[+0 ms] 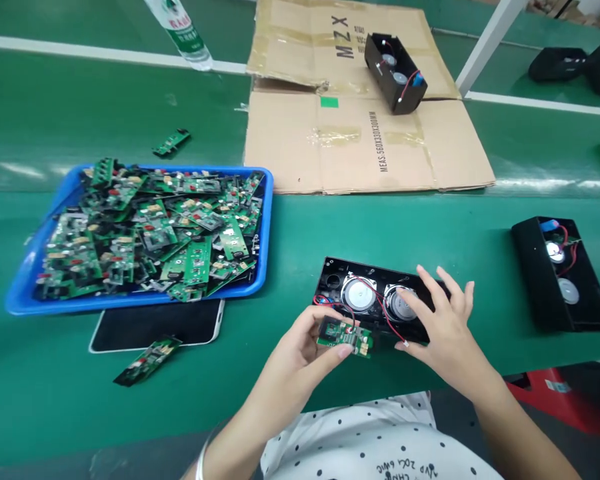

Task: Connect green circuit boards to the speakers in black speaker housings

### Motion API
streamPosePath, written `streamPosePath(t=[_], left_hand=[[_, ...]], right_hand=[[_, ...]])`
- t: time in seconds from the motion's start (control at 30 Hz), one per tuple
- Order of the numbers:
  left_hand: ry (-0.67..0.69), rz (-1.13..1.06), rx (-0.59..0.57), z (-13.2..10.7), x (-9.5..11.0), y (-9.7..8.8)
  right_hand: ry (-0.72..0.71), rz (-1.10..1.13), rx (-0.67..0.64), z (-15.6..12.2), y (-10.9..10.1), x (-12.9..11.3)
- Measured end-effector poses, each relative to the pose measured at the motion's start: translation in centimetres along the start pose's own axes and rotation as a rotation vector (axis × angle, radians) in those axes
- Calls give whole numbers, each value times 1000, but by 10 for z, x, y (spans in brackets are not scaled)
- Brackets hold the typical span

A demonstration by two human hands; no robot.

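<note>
A blue tray sits heaped with circuit boards; the left hand pinches one green board at the near edge of a black speaker case lying lengthwise left-right; the right hand, fingers apart, is nearer the white plug; beyond, a black box holds two speakers

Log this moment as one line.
left hand: holds green rectangular circuit board | right hand: over black rectangular speaker panel | nearby: blue plastic tray piled with green boards
</note>
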State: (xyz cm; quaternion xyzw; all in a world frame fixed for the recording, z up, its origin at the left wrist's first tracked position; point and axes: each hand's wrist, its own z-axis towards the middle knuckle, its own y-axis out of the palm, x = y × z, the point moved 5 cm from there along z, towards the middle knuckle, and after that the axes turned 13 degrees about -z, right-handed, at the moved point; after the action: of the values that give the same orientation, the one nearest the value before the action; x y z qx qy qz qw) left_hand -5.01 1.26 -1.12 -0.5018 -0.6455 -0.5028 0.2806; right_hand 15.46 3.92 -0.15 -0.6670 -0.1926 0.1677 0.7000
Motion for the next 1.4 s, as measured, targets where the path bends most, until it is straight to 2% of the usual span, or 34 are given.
streamPosePath(t=[0.07, 0.17, 0.27, 0.33, 0.5, 0.57, 0.63, 0.73, 0.8, 0.93, 1.17, 1.4], left_hand=[[36, -16, 48, 3, -1, 2], [14, -49, 99, 7, -3, 2], [21, 22, 161, 9, 0, -1], [34, 62, 186, 11, 2, -1], [82, 129, 237, 14, 7, 3], [110, 176, 249, 15, 9, 5], [139, 224, 250, 15, 11, 8], [199, 334, 256, 13, 15, 10], [247, 434, 265, 12, 17, 11], [378, 621, 284, 11, 23, 14], [491, 780, 213, 14, 24, 20], [559, 870, 58, 15, 22, 25]], right_hand=[[-19, 109, 88, -2, -6, -2], [-83, 384, 205, -2, -11, -5], [-143, 650, 238, 4, -10, -9], [-67, 762, 220, 12, -7, -8], [271, 1028, 81, 29, 8, -6], [357, 1073, 38, 33, 13, -7], [339, 990, 69, 35, 11, -11], [148, 719, 215, 35, -1, -20], [50, 557, 268, 34, -7, -26], [-24, 381, 247, 33, -11, -34], [-75, 314, 199, 39, -11, -41], [-120, 198, 189, 41, -10, -45]])
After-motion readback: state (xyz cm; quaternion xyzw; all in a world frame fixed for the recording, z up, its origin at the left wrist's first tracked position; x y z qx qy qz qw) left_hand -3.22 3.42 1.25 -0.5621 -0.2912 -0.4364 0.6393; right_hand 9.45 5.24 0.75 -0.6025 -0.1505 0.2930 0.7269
